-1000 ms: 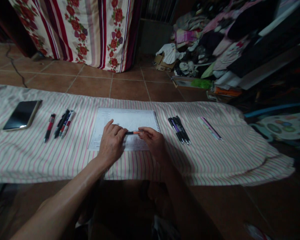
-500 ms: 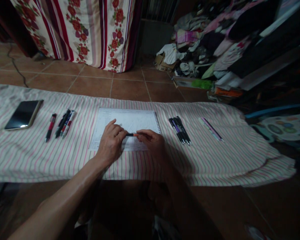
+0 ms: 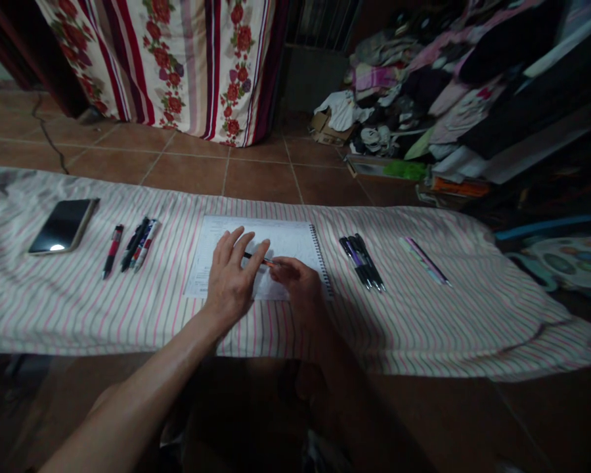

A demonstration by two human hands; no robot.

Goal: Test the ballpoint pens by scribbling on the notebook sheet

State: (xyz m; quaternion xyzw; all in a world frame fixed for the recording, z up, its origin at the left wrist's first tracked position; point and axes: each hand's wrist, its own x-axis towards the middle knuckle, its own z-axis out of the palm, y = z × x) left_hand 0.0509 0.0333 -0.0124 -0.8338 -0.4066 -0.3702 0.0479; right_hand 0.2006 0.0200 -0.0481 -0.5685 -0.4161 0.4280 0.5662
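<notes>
A spiral notebook [image 3: 295, 238] with writing on its page lies on the striped cloth [image 3: 276, 332]. Above the page, my right hand [image 3: 299, 279] pinches one end of a black and orange pen [image 3: 267, 262]. The pen's other end points left, behind the thumb side of my left hand [image 3: 232, 272]. Fingers of that left hand are spread over the page; whether any of them touches the pen I cannot tell. Several dark pens [image 3: 362, 263] lie right of the notebook.
Far left is a phone [image 3: 62, 226]. Beside it lie a red and black pen [image 3: 113, 251] and a small group of pens [image 3: 138, 244]. Two slim pens [image 3: 426, 261] rest at the right. Behind are a floral curtain [image 3: 192, 66] and heaped clothes [image 3: 389, 85].
The fingers of my left hand have come off the pen's end and spread apart. My right hand keeps the pen, now slightly tilted. The whole view has shifted a little.
</notes>
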